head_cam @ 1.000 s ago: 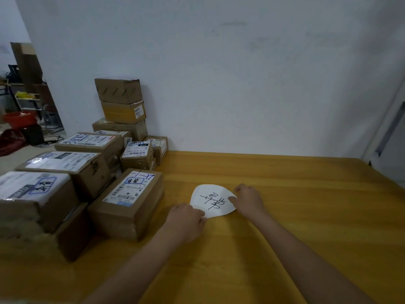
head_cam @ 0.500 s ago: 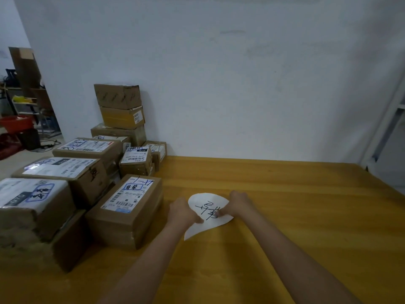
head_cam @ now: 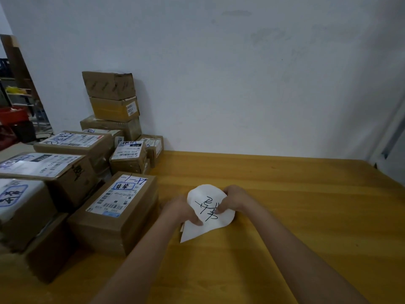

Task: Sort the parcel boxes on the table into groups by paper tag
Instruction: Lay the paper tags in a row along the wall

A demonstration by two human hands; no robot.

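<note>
A white paper tag with black handwritten characters is lifted off the yellow wooden table. My left hand pinches its left edge and my right hand pinches its right side. Several brown parcel boxes crowd the table's left side. The nearest box lies just left of my left hand and carries a shipping label with blue writing. Behind it stand a small labelled box, two wide labelled boxes and a stack of three plain boxes by the wall.
A white wall runs along the table's far edge. A box with a white wrapped top sits at the far left edge of view. Beyond the table's left end are a red crate and shelving on the floor.
The paper tag lay flat on the table under both hands a second ago. Both hands have since pinched it and raised it, and it now bends between them.
</note>
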